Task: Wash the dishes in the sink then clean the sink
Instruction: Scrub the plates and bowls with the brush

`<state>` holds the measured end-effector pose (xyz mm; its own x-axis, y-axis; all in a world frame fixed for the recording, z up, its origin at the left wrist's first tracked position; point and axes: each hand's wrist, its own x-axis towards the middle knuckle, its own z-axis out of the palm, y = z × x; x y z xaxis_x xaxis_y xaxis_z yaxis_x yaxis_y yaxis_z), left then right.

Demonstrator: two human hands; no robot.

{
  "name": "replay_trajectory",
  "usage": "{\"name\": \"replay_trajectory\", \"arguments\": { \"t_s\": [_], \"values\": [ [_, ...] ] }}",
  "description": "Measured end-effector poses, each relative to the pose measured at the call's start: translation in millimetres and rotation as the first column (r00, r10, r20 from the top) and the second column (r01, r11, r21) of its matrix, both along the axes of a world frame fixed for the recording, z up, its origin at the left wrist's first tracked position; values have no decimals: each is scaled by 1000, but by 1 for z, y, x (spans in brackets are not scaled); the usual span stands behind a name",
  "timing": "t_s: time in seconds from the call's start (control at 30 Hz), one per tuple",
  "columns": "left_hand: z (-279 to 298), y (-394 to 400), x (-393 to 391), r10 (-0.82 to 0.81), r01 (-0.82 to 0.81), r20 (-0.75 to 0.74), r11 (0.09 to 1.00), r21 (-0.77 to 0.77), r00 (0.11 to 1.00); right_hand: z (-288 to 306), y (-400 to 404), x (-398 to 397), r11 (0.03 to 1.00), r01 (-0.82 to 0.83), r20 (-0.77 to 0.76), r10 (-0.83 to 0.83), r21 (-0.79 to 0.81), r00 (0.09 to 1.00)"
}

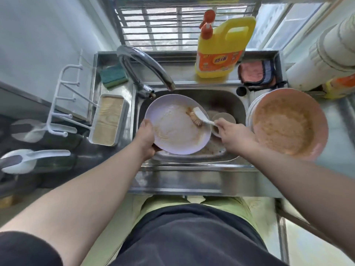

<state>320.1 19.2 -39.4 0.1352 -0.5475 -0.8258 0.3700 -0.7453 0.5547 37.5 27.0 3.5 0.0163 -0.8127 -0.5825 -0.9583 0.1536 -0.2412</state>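
My left hand [147, 138] grips the near-left rim of a pale lilac plate [172, 131] smeared with brown residue, holding it tilted over the steel sink [240, 110]. My right hand [231, 134] holds the handle of a white dish brush [199, 117], whose stained bristles press on the plate's right side. Small round dishes [223, 118] lie in the basin behind the plate, partly hidden. A pink bowl [288, 123] coated with orange residue sits on a stack of white plates [249, 112] at the sink's right edge.
The faucet [146, 66] arches over the basin's back left. A yellow detergent jug [222, 47] and a pink cloth [255, 72] stand on the back ledge, a green sponge [113, 75] at back left. A white drying rack with tray [108, 120] sits left of the sink.
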Motion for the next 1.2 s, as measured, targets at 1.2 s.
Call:
{"name": "replay_trajectory", "arguments": {
  "t_s": [1.2],
  "values": [
    [34, 6, -2, -238, 407, 506, 877, -254, 829, 14, -3, 82, 981, 22, 180, 12, -190, 984]
  ]
}}
